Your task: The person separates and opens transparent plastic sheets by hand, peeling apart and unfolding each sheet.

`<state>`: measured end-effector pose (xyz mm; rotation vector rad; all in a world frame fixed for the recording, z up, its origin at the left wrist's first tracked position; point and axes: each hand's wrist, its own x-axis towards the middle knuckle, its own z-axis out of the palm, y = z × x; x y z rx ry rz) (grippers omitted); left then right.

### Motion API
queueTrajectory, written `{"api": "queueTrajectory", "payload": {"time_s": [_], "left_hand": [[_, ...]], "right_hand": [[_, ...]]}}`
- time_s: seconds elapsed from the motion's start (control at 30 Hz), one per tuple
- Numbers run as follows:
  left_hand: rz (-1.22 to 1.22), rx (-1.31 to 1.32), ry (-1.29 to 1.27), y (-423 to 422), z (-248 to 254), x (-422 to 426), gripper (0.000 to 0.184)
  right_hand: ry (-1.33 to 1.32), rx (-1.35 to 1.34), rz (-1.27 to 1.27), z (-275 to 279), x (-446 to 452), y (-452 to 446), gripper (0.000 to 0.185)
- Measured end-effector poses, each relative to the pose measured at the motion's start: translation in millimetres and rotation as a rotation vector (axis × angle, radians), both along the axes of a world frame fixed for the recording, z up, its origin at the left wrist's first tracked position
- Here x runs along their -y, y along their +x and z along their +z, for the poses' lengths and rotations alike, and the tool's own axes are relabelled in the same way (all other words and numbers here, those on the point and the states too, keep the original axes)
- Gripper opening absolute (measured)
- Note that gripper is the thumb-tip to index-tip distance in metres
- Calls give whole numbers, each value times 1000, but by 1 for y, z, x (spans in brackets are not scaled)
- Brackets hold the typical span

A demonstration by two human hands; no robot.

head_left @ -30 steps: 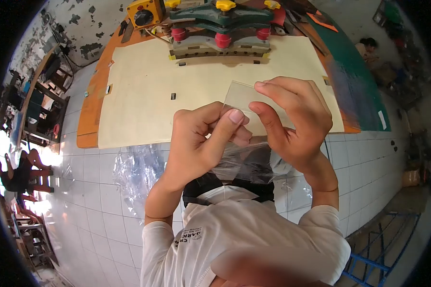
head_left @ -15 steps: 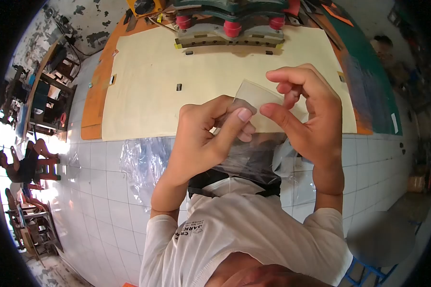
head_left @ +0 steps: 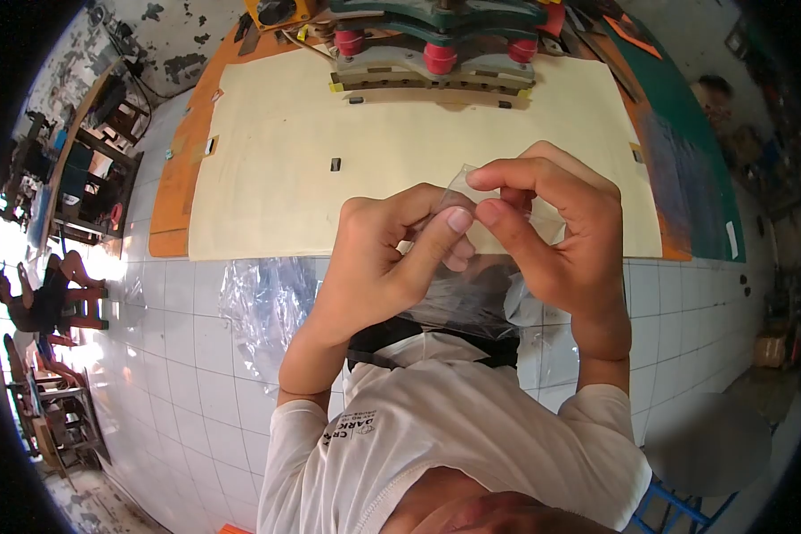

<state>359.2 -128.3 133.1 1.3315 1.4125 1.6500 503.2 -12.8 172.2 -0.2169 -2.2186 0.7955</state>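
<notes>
My left hand (head_left: 387, 254) pinches a small clear flat sheet (head_left: 459, 183) between thumb and fingers, in front of my body near the table's front edge. The sheet's upper corner sticks up past the fingertips. My right hand (head_left: 565, 236) is at the sheet's right side, thumb and index finger curved and apart, their tips close to or touching it. Part of the transparent material shows faintly behind the right fingers; its outline there is unclear.
A cream sheet (head_left: 276, 133) covers the orange table (head_left: 171, 218). At the back stands a green-and-grey clamp device (head_left: 436, 58) with red knobs. Clear plastic (head_left: 267, 311) hangs by the front edge. A seated person (head_left: 40, 298) is far left, another person (head_left: 714, 93) back right.
My right index finger has come down from above to the sheet's upper corner, and the right thumb stays near its side. My left hand keeps its pinch. The camera view has shifted slightly.
</notes>
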Motion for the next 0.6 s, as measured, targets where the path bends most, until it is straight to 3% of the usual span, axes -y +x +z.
{"api": "queueTrajectory", "payload": {"time_s": [0.6], "left_hand": [[-48,-18,-37,-4,-3,-4,22]], "right_hand": [[-63,44,39,-2,-7,-2,17]]}}
